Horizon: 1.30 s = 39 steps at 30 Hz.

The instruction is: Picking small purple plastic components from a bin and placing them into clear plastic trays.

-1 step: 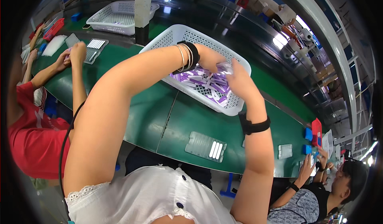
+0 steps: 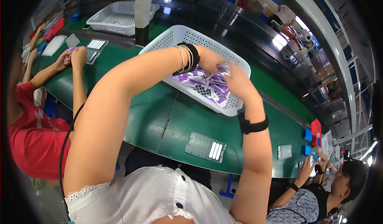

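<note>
Pcs (image 2: 218, 89) in basket (image 2: 191, 35); tray (image 2: 197, 146) on tbl (image 2: 149, 124), nr side; 2nd basket (image 2: 119, 29) far L.

We reach out with bent arms (image 2: 115, 82), left hand (image 2: 209, 59) and right hand (image 2: 239, 83) close together, fingers (image 2: 233, 69) partly hidden.

No lettering I can read from my remote feed, just a pale mark (image 2: 41, 114) on a red shirt (image 2: 38, 146), too indistinct for me to decipher
</note>
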Tool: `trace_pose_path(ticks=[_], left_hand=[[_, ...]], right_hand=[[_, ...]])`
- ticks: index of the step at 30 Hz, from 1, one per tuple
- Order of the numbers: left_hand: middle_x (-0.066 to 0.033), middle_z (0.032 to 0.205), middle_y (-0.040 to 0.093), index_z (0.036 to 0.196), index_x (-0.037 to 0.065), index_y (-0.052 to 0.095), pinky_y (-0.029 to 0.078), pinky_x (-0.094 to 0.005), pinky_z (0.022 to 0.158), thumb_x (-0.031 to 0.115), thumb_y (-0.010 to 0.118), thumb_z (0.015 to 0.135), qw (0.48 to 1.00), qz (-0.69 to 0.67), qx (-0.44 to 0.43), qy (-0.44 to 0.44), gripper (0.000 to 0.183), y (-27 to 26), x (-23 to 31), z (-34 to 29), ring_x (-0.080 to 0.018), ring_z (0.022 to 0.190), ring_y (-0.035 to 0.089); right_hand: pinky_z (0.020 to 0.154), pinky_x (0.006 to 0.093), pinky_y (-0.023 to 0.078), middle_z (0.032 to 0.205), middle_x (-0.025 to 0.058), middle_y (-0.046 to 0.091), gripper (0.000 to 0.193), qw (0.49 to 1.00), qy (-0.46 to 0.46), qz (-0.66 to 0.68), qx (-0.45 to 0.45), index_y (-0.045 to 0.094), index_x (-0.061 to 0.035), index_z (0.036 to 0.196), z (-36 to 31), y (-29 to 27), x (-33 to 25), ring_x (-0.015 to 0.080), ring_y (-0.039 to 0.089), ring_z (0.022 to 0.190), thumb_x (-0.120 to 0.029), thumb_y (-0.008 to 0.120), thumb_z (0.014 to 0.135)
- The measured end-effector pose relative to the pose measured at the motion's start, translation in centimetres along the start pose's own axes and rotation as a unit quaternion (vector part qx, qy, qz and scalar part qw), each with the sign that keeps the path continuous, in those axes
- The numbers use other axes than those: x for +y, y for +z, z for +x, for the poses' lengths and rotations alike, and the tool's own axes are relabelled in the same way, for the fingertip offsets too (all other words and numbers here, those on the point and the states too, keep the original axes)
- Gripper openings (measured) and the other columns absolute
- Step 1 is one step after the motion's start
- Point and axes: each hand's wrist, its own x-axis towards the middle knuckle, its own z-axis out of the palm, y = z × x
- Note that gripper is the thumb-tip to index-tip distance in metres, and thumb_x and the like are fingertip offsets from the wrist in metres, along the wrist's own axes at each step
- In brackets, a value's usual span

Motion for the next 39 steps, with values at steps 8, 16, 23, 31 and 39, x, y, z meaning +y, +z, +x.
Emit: trace_pose_path(ticks=[8,16,23,31,39], left_hand=[[-0.0141,0.081,0.066,0.099,-0.003,0.061,0.047,-0.0355,0.063,0.03,0.078,0.07,0.998,-0.013,0.023,-0.056,0.047,-0.8,0.7,-0.3,-0.0244,0.07,0.063],[-0.0145,0.08,0.067,0.103,-0.005,0.06,0.05,-0.0344,0.055,0.028,0.069,0.081,0.99,-0.067,0.062,-0.111,0.041,-0.8,0.6,-0.8,-0.0235,0.072,0.065],[-0.0094,0.075,0.067,0.098,-0.003,0.062,0.049,-0.0343,0.069,0.028,0.059,0.089,0.997,-0.056,0.028,-0.052,0.032,-1.2,-0.1,-0.1,-0.0208,0.074,0.065],[-0.0068,0.078,0.067,0.102,0.002,0.062,0.043,-0.0262,0.05,0.018,0.061,0.087,0.976,-0.174,0.124,-0.042,0.022,-1.2,0.1,-0.7,-0.0129,0.061,0.059],[-0.0077,0.071,0.061,0.1,-0.003,0.061,0.04,-0.0288,0.048,0.022,0.075,0.073,0.981,-0.139,0.126,-0.039,0.039,-1.3,1.4,-0.4,-0.014,0.055,0.053]], right_hand=[[0.104,0.0365,0.036,0.137,0.0273,0.043,0.062,0.991,0.03,0.102,-0.082,0.03,0.0034,0.141,1.1,-0.9,0.0,0.0349,0.044,0.128,-0.011,0.054,0.086],[0.09,0.0346,0.047,0.126,0.0233,0.054,0.058,0.995,0.05,0.081,-0.019,0.037,-0.0012,0.139,1.2,-1.8,-0.1,0.0289,0.061,0.107,-0.006,0.056,0.084],[0.077,0.0298,0.05,0.102,0.0156,0.067,0.043,0.986,0.01,0.169,-0.002,0.046,0.0053,0.129,1.5,-1.6,0.2,0.0224,0.065,0.089,-0.001,0.046,0.086],[0.085,0.0313,0.048,0.11,0.0153,0.062,0.046,0.99,0.031,0.129,0.053,0.046,-0.0007,0.131,2.3,-2.0,0.0,0.0239,0.062,0.095,0.001,0.046,0.085],[0.096,0.0347,0.043,0.123,0.0206,0.056,0.049,0.997,-0.079,0.024,0.005,0.046,0.0002,0.132,3.5,-0.6,0.4,0.0308,0.056,0.112,-0.001,0.05,0.083]])
